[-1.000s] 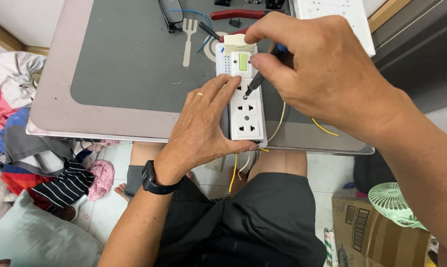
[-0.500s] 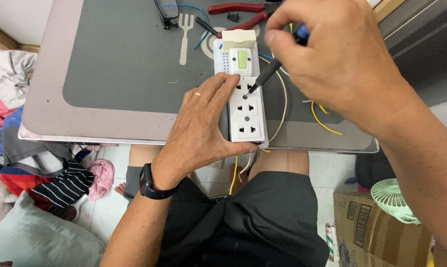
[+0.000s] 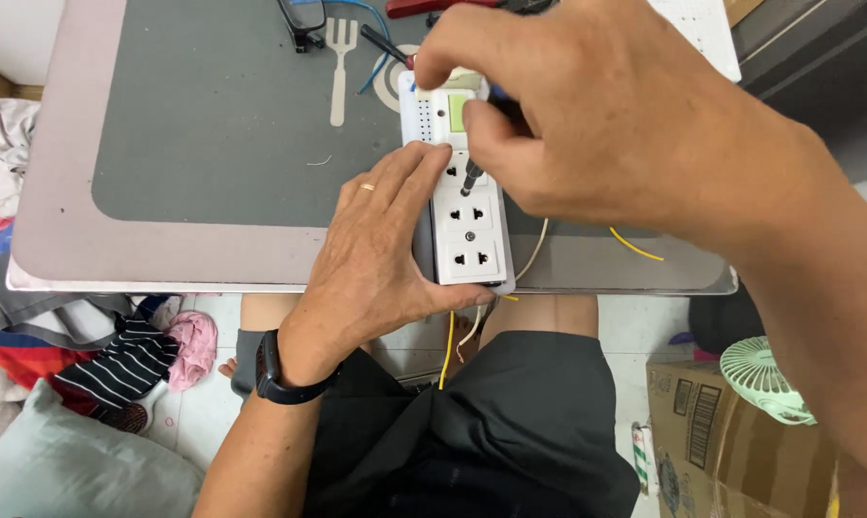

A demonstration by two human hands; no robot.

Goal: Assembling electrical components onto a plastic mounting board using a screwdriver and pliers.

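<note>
Your right hand (image 3: 587, 125) has come down since half a second ago, when it held the screwdriver (image 3: 474, 171) raised and slanted over the white power strip (image 3: 467, 225); now the tip stands on the strip's face, just above the upper socket. The fingers of that hand are pinched together around the tool's shaft, wrist arched high, forearm running off to the lower right. Your left hand (image 3: 376, 259) has not shifted: it lies flat along the strip's left side, fingers stretched forward, thumb hooked under the near end, pressing the strip against the grey worktop (image 3: 213, 144) at its front edge. A ring sits on one finger and a black watch (image 3: 275, 369) on the wrist. Yellow wires (image 3: 448, 341) hang from the strip's near end over your dark shorts. Your right hand hides most of the strip's far end. Beyond it lie a plastic fork (image 3: 338, 59), glasses (image 3: 302, 21) and red-handled pliers (image 3: 443, 8). A small green fan (image 3: 764, 379) rests on a cardboard box (image 3: 712, 432) at lower right.
</note>
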